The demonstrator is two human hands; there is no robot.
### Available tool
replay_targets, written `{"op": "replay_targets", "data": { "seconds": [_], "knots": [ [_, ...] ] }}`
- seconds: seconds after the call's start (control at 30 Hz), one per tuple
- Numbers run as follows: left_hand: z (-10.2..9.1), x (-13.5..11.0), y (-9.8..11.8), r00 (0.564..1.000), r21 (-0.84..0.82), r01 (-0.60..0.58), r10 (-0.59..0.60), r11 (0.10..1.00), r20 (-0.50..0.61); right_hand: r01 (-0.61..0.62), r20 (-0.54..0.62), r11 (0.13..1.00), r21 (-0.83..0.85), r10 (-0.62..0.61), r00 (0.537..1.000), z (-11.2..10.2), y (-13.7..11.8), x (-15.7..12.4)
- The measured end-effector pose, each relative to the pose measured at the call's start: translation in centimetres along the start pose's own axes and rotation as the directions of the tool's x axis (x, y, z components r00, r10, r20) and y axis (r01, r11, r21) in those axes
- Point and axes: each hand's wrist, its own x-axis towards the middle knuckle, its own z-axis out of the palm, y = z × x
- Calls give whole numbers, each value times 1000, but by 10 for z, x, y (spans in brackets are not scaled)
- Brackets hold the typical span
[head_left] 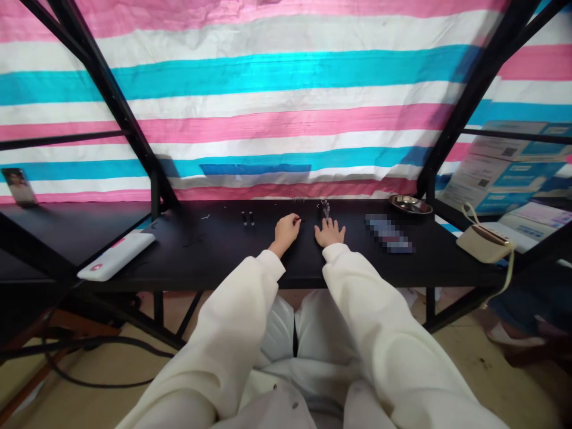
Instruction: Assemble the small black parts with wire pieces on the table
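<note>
Taking the dish (411,204) as landmark, the right hand (330,232) lies to its left and nearer the person, palm down on the table (232,256), fingers spread wide, thumb out to the side; its fingertips reach up to a cluster of grey bits (326,210), and whether they touch it I cannot tell. Farther left of the dish is the left hand (287,232), fingers curled in, thumb and forefinger pinching a dark piece (300,220) too small to make out. Farther left of the dish again, two black pegs (248,218) with pale ends stand side by side, apart from both hands. A blurred item (388,233) lies just nearer the person than the dish, and a pouch (485,242) sits to the dish's right, also nearer
</note>
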Motion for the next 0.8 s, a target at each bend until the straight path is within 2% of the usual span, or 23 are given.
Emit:
{"op": "replay_targets", "data": {
  "seconds": [0.07, 0.17, 0.27, 0.37, 0.5, 0.6, 0.8],
  "knots": [
    [-11, -8, -11, 999, -120, 26, -30, 992, -34, 8, 2, 1000, -4, -8, 1000, 0, 0, -2],
    [-21, -18, -23, 985, -311, 126, -156, 942, -73, 29, 8, 1000, 4, -29, 1000, 0, 1, -5],
    [-25, -22, -29, 953, -501, 215, -292, 839, -81, 62, 20, 998, 11, -62, 998, -1, 1, -10],
    [-25, -23, -29, 935, -637, 235, -350, 734, -57, 144, 10, 989, 27, -145, 989, 0, 1, -14],
    [-26, -23, -26, 924, -707, 247, -381, 662, -33, 293, -76, 953, 78, -288, 955, 0, 0, -18],
    [-29, -23, -24, 920, -709, 268, -391, 653, -11, 371, -149, 922, 106, -354, 923, 0, -1, -19],
    [-30, -24, -22, 918, -698, 293, -397, 654, 13, 479, -223, 862, 165, -440, 870, -1, -1, -18]
  ]
}}
